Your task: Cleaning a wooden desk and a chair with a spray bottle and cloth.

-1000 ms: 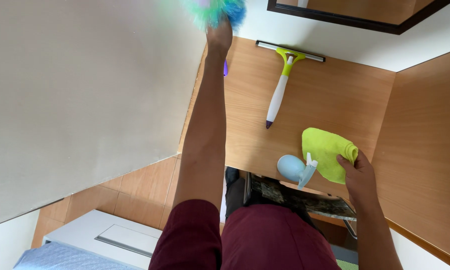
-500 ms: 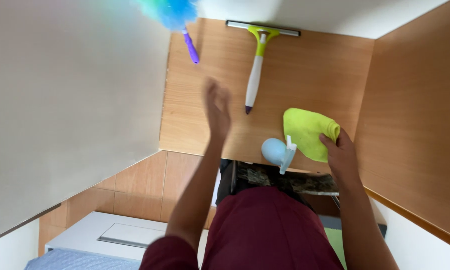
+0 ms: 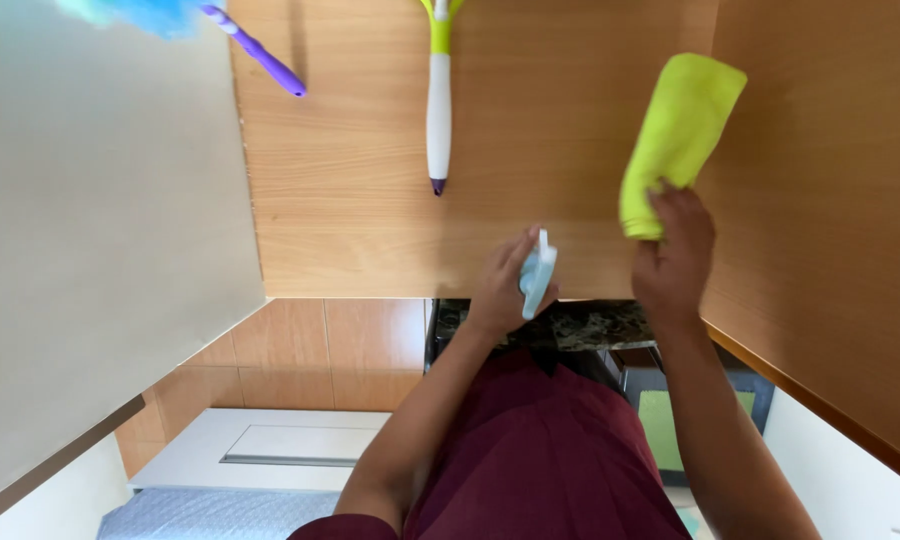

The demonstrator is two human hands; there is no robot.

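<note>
Nearest to us, our left hand (image 3: 505,285) is closed around a pale blue spray bottle (image 3: 537,272) at the near edge of the wooden worktop (image 3: 360,190); the nozzle points away from us, and the bottle's body is mostly hidden behind our fingers. Just to the right, our right hand (image 3: 675,250) pinches the near end of a yellow-green cloth (image 3: 680,140), fingers bunched on it. The cloth lies long and loosely folded, running away towards the far right, close to the wooden side panel (image 3: 830,200).

As we judge it, both things are in hand but the wiping has hardly begun: we see no wet patch or streaks on the wood, though glare could hide them.

Farther off, a squeegee (image 3: 438,95) with a white handle and green neck lies untouched in the middle. At the far left, a duster (image 3: 185,20) with a purple handle and blue fluff rests by the pale wall (image 3: 100,220).
</note>
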